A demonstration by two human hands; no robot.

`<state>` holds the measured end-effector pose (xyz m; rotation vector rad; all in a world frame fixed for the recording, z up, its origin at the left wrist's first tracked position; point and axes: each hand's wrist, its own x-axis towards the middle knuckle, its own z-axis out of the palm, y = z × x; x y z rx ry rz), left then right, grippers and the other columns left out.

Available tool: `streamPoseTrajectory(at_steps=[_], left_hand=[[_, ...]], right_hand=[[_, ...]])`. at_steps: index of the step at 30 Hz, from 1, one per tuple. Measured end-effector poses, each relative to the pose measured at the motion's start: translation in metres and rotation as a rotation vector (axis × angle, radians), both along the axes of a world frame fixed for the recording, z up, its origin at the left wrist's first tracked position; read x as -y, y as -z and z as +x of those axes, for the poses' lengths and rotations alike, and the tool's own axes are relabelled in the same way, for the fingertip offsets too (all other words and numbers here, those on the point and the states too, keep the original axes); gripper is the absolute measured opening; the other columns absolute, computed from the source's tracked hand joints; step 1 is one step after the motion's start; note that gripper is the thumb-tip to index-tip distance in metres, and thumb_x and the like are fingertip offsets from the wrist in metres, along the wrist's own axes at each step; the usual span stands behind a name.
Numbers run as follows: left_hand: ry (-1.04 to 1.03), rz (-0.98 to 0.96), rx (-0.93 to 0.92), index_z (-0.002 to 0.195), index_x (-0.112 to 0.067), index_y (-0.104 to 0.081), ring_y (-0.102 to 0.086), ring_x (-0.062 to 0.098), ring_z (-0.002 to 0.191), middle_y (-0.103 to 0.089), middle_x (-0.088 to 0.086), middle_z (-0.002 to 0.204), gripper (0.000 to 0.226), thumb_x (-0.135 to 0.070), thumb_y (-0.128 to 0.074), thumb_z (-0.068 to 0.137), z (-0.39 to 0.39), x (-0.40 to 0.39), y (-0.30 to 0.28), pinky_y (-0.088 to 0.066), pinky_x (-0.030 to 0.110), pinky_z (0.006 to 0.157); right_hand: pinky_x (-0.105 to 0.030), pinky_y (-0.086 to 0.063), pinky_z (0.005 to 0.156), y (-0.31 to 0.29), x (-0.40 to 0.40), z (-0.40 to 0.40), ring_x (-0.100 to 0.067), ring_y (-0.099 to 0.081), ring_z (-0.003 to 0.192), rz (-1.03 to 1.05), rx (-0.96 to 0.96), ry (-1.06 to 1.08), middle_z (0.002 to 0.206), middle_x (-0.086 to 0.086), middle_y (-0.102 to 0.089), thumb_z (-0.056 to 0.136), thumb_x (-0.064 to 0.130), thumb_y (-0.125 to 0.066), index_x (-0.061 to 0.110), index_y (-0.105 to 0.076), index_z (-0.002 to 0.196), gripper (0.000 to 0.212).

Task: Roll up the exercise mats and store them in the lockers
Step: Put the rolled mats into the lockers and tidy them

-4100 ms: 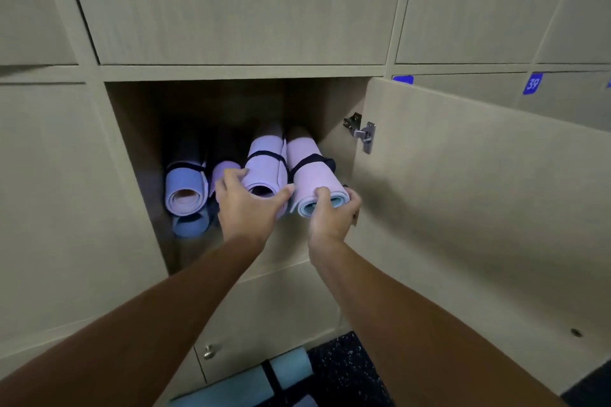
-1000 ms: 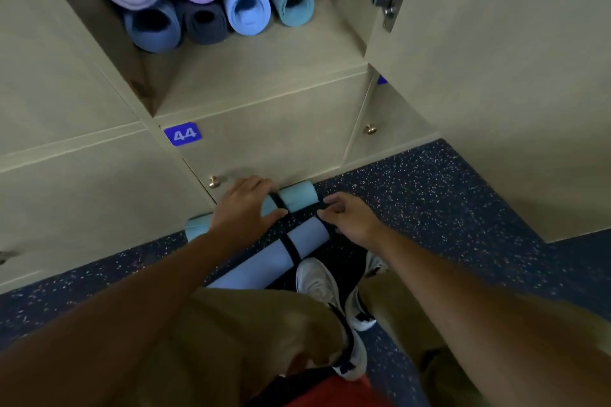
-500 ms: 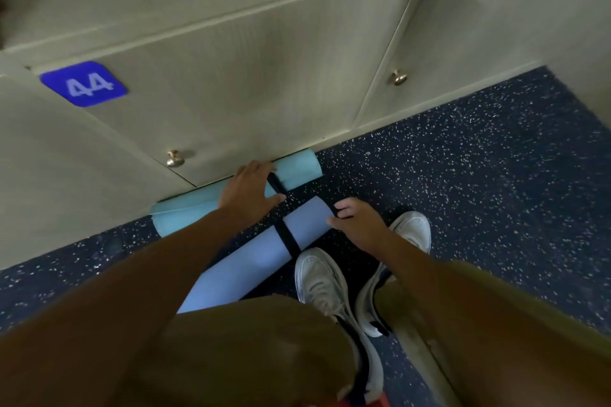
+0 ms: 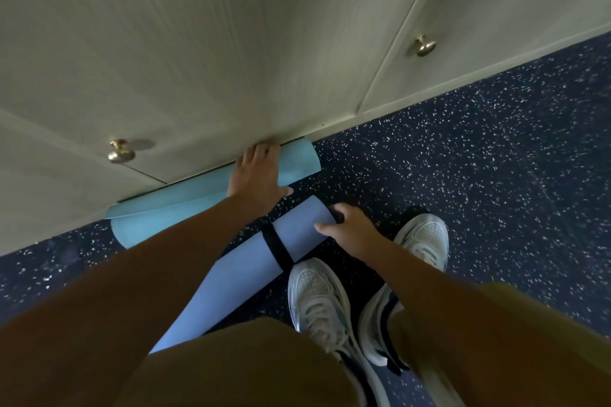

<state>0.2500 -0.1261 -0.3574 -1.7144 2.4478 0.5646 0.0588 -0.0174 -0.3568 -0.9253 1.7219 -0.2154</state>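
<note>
CHANGE: I am crouching lower, view dropping from open locker to floor | LEFT: my left hand [image 4: 256, 175] is curling its fingers over teal mat [image 4: 185, 205], against locker base [image 4: 330, 127] | RIGHT: my right hand [image 4: 350, 228] is gripping blue strapped mat [image 4: 251, 266], just in front of locker base | NEXT: lift both.

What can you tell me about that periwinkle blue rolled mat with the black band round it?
The periwinkle mat is a smooth, foam-like roll lying slantwise on the speckled floor, bound by one black strap. Its far end points toward the lockers; its near end vanishes behind the person's leg. The right hand curls over the far end. A white shoe sits against its side.
</note>
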Motion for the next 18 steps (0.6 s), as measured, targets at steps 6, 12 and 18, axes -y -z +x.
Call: streamPoseTrajectory(at_steps=[6, 12, 18], left_hand=[[0.047, -0.096, 0.127, 0.143, -0.010, -0.037, -0.044, 0.029, 0.132, -0.043, 0.010, 0.143, 0.090, -0.049, -0.084, 0.077, 0.001, 0.001, 0.012, -0.044, 0.044, 0.108], [0.018, -0.019, 0.155, 0.135, -0.010, -0.047, -0.044, 0.030, 0.127, -0.042, 0.012, 0.138, 0.072, -0.039, -0.082, 0.080, -0.002, 0.009, 0.002, -0.048, 0.043, 0.102], [-0.030, 0.071, -0.029, 0.131, -0.011, -0.042, -0.055, 0.031, 0.115, -0.054, 0.012, 0.128, 0.069, -0.035, -0.082, 0.080, 0.017, 0.006, -0.019, -0.054, 0.046, 0.085]], right_hand=[[-0.038, -0.050, 0.102, 0.007, 0.000, 0.010, -0.021, -0.061, 0.117, 0.001, 0.032, 0.070, 0.131, -0.005, -0.062, 0.095, 0.038, -0.069, 0.009, -0.061, 0.132, 0.048], [-0.024, -0.042, 0.063, -0.007, -0.004, 0.018, -0.013, -0.050, 0.065, -0.019, 0.134, 0.262, 0.071, 0.000, -0.051, 0.094, 0.036, -0.071, 0.014, -0.052, 0.073, 0.036], [-0.056, -0.046, 0.108, -0.040, -0.009, 0.023, -0.029, -0.061, 0.097, 0.062, 0.269, 0.392, 0.099, -0.017, -0.060, 0.092, 0.031, -0.073, 0.013, -0.053, 0.074, 0.033]])
